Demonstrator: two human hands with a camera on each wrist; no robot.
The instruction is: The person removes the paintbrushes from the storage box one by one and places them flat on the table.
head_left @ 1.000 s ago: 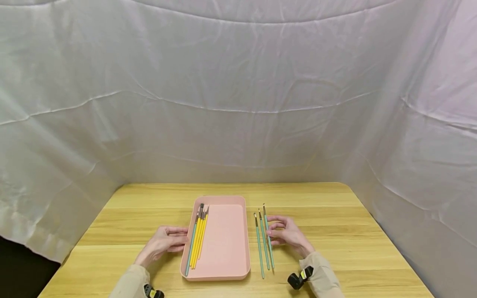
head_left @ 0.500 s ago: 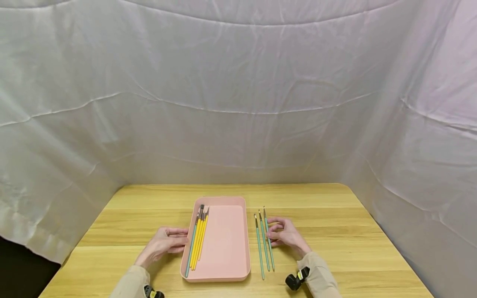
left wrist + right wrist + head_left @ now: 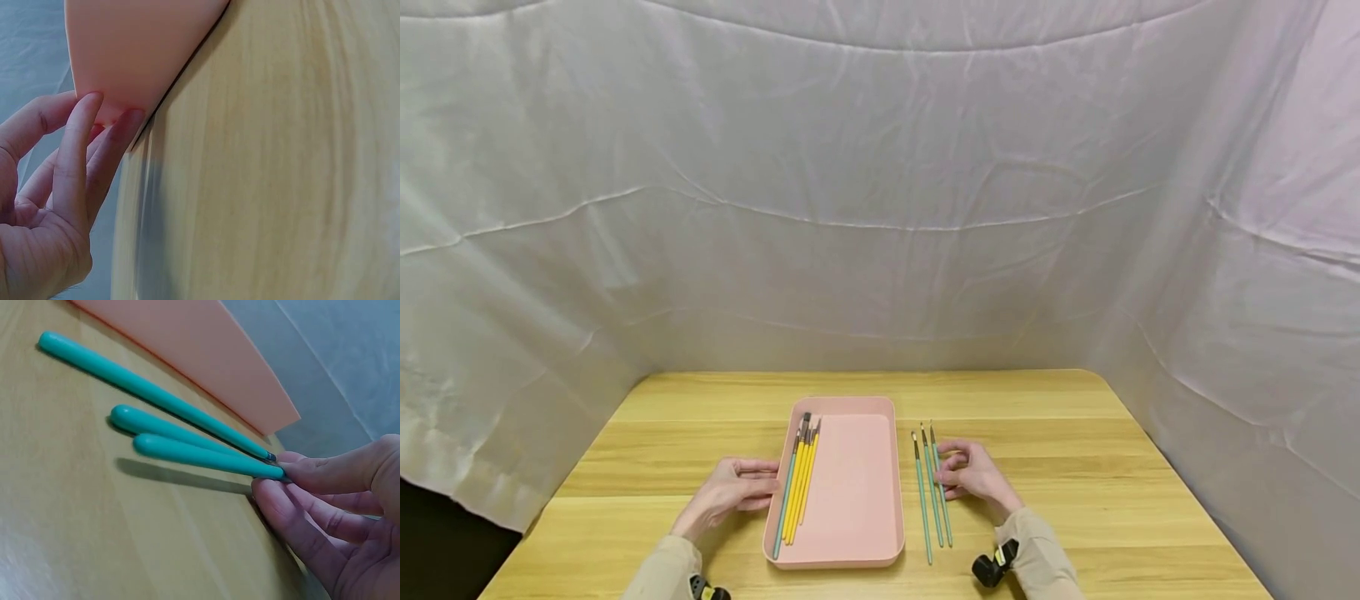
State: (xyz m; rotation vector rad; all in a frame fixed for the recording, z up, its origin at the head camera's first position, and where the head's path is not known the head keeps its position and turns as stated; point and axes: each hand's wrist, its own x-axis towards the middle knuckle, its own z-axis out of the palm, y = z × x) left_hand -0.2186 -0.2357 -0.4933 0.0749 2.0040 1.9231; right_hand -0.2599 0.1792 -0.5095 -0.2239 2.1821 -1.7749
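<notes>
In the head view, a pink tray lies on the table, with a teal paintbrush and several yellow paintbrushes along its inner left side. My left hand rests its fairly straight fingers against the tray's left wall, seen closer in the left wrist view. Three teal paintbrushes lie side by side right of the tray: a left one, a middle one and a right one. My right hand pinches the right paintbrush between thumb and finger; its handle end casts a shadow below it.
The wooden table carries everything, and grey cloth hangs behind it and at both sides. Each wrist wears a small black camera. The tray's right wall stands close to the left teal paintbrush.
My right hand has shifted slightly left and toward me with the right teal paintbrush, which now sits nearer the middle one. My left hand and the tray look unmoved.
</notes>
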